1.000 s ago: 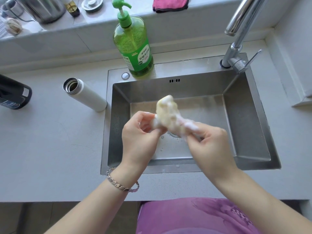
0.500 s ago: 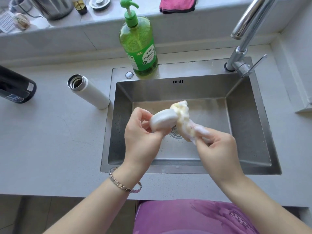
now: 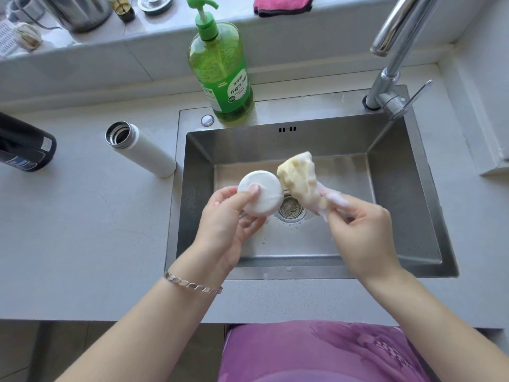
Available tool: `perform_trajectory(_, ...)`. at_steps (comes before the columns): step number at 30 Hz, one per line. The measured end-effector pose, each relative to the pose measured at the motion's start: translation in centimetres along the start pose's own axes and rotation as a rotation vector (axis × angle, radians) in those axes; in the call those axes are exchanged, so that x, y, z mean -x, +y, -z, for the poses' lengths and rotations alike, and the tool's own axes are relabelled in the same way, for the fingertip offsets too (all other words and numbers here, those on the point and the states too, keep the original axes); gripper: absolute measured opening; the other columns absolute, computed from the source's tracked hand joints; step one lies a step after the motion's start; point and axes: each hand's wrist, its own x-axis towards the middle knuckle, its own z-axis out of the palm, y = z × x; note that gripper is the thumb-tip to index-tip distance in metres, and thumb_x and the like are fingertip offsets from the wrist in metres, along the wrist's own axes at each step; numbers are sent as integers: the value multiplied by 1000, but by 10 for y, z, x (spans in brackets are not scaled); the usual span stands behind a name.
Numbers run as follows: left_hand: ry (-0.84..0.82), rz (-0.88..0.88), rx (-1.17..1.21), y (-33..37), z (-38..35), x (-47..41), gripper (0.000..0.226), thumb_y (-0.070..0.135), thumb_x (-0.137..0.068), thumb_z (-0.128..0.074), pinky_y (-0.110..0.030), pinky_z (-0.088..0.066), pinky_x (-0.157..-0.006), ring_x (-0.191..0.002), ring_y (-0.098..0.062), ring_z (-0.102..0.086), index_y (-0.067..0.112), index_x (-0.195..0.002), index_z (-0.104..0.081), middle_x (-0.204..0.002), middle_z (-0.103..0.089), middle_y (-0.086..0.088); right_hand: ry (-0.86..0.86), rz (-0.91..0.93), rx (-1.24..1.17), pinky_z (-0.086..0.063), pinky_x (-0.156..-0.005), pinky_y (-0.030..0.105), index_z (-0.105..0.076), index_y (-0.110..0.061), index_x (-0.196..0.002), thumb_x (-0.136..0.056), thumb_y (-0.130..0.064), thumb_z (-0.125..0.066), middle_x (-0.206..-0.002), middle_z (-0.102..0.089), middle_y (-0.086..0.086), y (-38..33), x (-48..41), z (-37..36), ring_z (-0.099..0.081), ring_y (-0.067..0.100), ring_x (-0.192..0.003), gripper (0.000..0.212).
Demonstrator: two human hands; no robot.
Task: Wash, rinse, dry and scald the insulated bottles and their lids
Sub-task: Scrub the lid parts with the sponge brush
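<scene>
1. Grey countertop [image 3: 82, 244] surrounded a steel sink [image 3: 407, 216]; both hands were held above the basin.
2. Left hand [image 3: 223, 224] was closed on a round white lid [image 3: 260, 193], thumb pressed on its flat top, fingers beneath.
3. Right hand [image 3: 360, 232] was pinched shut on the lower end of a soapy yellow cloth [image 3: 298, 179]; its bunched end stood just right of the lid, about touching the rim.
4. White insulated bottle [image 3: 143, 148] stood uncapped on the counter, left of the sink.
5. Green soap dispenser [image 3: 220, 73] stood behind the basin; faucet [image 3: 391, 64] at far right.
</scene>
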Motion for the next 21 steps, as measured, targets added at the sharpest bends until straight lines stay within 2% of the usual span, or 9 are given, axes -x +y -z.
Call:
perform_trajectory(2,23,19,38,-2,-2,-2,45,5,-83,-66,-28,-59,-60,-82,-27,-67,-5,-123,-48,-114,-62,-22,9,-5,-41,-37,-53,13,-75,-17,-97,-86,-1,-60,-90,-63,-39,-1,-1,-5,-47,9,-48,24)
perform_trajectory(4,26,20,99,-3,-5,-4,46,2,-83,-65,-29,-59,-60,-88,-27,-67,-6,-125,-49,-120,-60,-24,-13,40,-57,-47,-64,16,-74,-13,-95,-85,-5,-58,-105,-66,-24,-6,8,-12,-65,10,-70,21)
perform_trajectory(5,24,17,124,-3,-6,-5,43,1,-84,-63,-28,-59,-60,-88,-25,-67,-5,-125,-51,-120,-60,-22,-25,69,-54,-49,-71,14,-73,-10,-98,-84,-4,-57,-106,-66,-23,-9,15,-15,-67,2,-83,23)
perform_trajectory(8,-5,14,176,-6,-8,-3,35,-5,-88,-53,-19,-53,-50,-61,-12,-65,-5,-124,-54,-92,-66,-14,-72,194,-6,-51,-86,18,-71,-7,-103,-80,4,-57,-110,-65,-13,-9,30,-19,-62,-1,-104,29)
perform_trajectory(10,-11,4,176,-6,-9,-2,36,-6,-88,-53,-19,-53,-50,-60,-11,-65,-5,-123,-55,-91,-66,-14,-57,199,6,-50,-83,17,-71,-9,-104,-78,5,-56,-108,-64,-18,-4,23,-16,-65,4,-100,33)
perform_trajectory(13,-13,-24,150,-2,-11,0,38,-4,-84,-59,-28,-59,-62,-88,-26,-68,-5,-122,-56,-115,-63,-22,14,140,-10,-49,-75,19,-72,-15,-100,-78,7,-54,-101,-59,-38,-2,5,-13,-68,13,-87,37)
perform_trajectory(17,27,-57,150,2,-10,2,41,-6,-82,-60,-28,-59,-62,-84,-24,-67,-2,-123,-56,-119,-60,-25,-51,253,46,-49,-84,16,-72,-7,-103,-82,-1,-53,-111,-64,-13,-7,18,-15,-63,3,-101,29)
perform_trajectory(18,27,-66,127,1,-10,5,41,-6,-82,-61,-28,-59,-64,-84,-25,-68,-2,-123,-57,-120,-60,-25,-54,234,46,-51,-81,17,-72,-8,-102,-81,0,-54,-109,-65,-14,-4,18,-14,-64,1,-97,30)
perform_trajectory(21,-13,-72,80,-6,-10,11,42,-3,-80,-65,-28,-59,-65,-92,-27,-69,-2,-121,-58,-120,-60,-23,14,68,-1,-49,-75,18,-72,-20,-99,-80,-3,-54,-96,-61,-37,4,3,-7,-61,-8,-83,32)
